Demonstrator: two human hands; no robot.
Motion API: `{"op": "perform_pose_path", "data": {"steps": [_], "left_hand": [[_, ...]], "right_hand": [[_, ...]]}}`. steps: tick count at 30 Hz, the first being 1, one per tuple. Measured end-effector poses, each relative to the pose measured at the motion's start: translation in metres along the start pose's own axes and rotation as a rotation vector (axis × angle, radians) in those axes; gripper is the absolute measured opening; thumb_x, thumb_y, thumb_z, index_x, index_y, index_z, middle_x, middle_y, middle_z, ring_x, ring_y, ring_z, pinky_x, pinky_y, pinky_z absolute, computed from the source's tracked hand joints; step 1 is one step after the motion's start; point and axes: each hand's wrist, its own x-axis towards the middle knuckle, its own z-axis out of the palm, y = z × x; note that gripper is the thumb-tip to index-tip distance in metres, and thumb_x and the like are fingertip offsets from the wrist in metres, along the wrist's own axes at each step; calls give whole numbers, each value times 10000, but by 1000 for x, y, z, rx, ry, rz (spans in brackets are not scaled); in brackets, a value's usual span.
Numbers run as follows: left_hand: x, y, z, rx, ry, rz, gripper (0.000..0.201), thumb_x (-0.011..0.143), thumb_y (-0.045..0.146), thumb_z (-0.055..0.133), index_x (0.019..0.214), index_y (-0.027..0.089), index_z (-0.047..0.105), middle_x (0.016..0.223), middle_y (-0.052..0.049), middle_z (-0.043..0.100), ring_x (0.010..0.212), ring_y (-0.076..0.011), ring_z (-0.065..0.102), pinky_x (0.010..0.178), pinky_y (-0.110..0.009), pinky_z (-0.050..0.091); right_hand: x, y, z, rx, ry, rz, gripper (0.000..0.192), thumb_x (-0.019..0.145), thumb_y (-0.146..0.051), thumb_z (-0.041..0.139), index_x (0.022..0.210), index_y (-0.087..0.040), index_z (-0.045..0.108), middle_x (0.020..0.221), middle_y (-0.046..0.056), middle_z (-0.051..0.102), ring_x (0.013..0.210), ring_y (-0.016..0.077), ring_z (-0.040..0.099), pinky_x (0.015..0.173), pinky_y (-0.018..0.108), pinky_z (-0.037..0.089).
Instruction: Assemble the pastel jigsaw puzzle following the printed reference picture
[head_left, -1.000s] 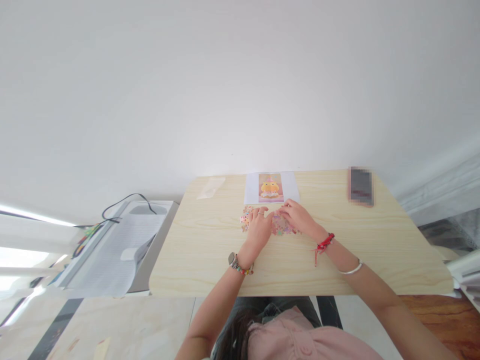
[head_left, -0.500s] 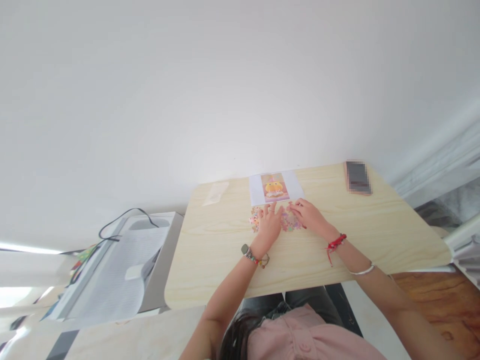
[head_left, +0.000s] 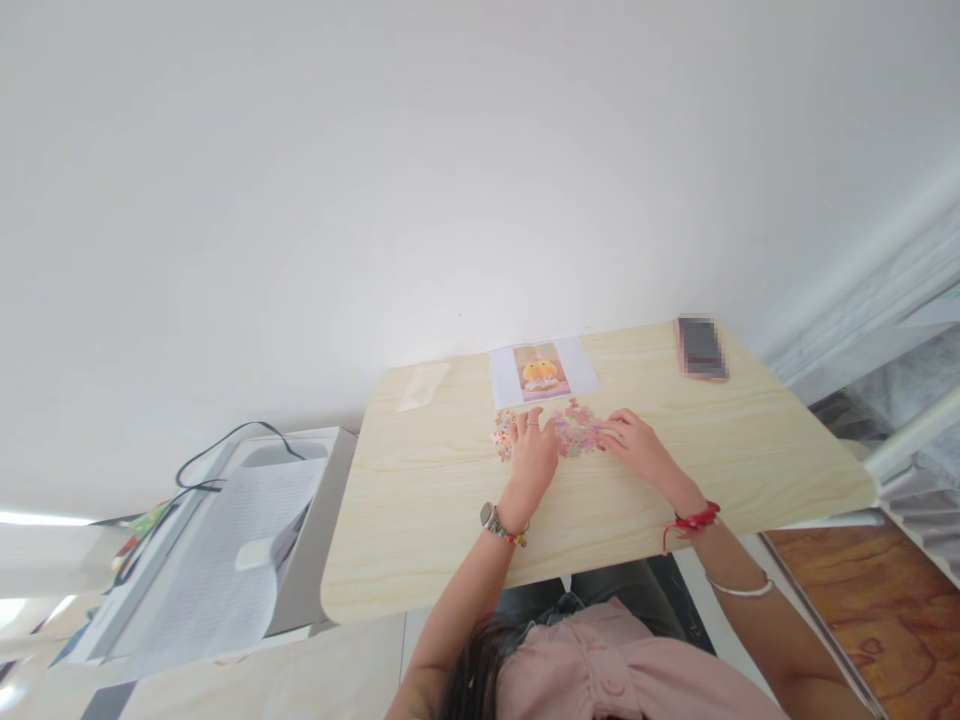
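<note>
On a light wooden table (head_left: 420, 520), a heap of small pink and multicoloured puzzle pieces (head_left: 574, 432) lies just in front of a printed picture sheet (head_left: 541, 372) showing a yellow figure. My left hand (head_left: 533, 455) rests flat on the left part of the heap, fingers spread, and hides some pieces. My right hand (head_left: 637, 446) lies at the heap's right edge with its fingertips touching the pieces. Whether either hand pinches a piece cannot be told at this size.
A phone (head_left: 700, 347) lies at the table's far right corner. A small clear plastic bag (head_left: 422, 385) sits at the far left. Left of the table stands a white box (head_left: 255, 520) with a black cable (head_left: 225, 445). A wall runs directly behind the table.
My right hand has slid right and back toward me, uncovering more of the pieces. My left hand stays on the heap. The view has shifted slightly.
</note>
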Motion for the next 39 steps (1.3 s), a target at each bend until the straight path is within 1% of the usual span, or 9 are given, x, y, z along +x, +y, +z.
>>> {"op": "perform_pose_path", "data": {"steps": [4, 9, 13, 17, 22, 28, 33, 36, 39], "left_hand": [[-4, 5, 1, -22, 4, -25, 267, 773, 152, 501, 1010, 226, 598, 1227, -96, 444, 1108, -284, 384, 893, -480, 348], [-12, 8, 1, -55, 1, -21, 191, 788, 236, 525, 954, 236, 619, 1204, -91, 457, 1114, -284, 377, 890, -481, 347], [-18, 9, -1, -58, 19, -2, 195, 805, 242, 501, 969, 240, 606, 1193, -84, 463, 1097, -277, 391, 883, -467, 350], [-24, 11, -3, -60, -8, -18, 171, 809, 221, 485, 937, 232, 598, 1189, -77, 467, 1088, -278, 396, 867, -465, 359], [-26, 15, -2, -68, -1, 0, 205, 787, 170, 499, 972, 223, 571, 1173, -75, 471, 1092, -258, 388, 884, -445, 363], [-26, 20, 0, -95, 2, 38, 250, 758, 149, 536, 992, 236, 556, 1171, -69, 459, 1090, -252, 385, 884, -447, 372], [-29, 18, -1, -79, -3, 32, 259, 756, 137, 537, 994, 237, 554, 1177, -68, 457, 1109, -263, 370, 883, -456, 371], [-30, 18, -2, -79, -15, 33, 232, 756, 143, 542, 967, 237, 565, 1165, -63, 464, 1108, -260, 371, 893, -459, 361], [-28, 21, -2, -93, -28, 45, 215, 754, 147, 550, 950, 234, 574, 1160, -61, 465, 1093, -249, 381, 904, -455, 351]], "right_hand": [[-8, 8, 0, -6, 15, 36, 199, 815, -227, 465, 899, -195, 643, 876, 59, 550, 849, 185, 541, 793, 337, 438], [-15, 8, 4, -6, -9, 69, 193, 812, -253, 483, 937, -187, 614, 896, 58, 537, 854, 183, 545, 803, 332, 435], [-18, 2, 12, -16, -5, 74, 136, 796, -241, 505, 873, -193, 607, 864, 49, 533, 834, 179, 545, 784, 324, 439], [-21, 4, 18, -24, 24, 79, 102, 790, -205, 501, 823, -195, 597, 847, 50, 536, 826, 182, 545, 768, 329, 442], [-25, 4, 20, -15, 21, 49, 123, 817, -202, 464, 811, -196, 587, 841, 52, 541, 824, 184, 547, 761, 333, 446], [-25, 2, 22, -24, 36, 63, 129, 817, -219, 467, 827, -196, 594, 846, 58, 537, 815, 190, 545, 754, 338, 449], [-24, 5, 15, 58, 33, 15, 179, 837, -204, 431, 847, -202, 610, 849, 52, 540, 819, 175, 550, 776, 326, 451], [-24, 11, 6, 36, 82, 50, 191, 823, -206, 442, 903, -206, 615, 879, 60, 537, 852, 190, 549, 789, 343, 451], [-22, 18, -1, 1, 70, 68, 201, 809, -218, 459, 929, -207, 620, 904, 64, 530, 868, 201, 547, 798, 354, 451]]}}
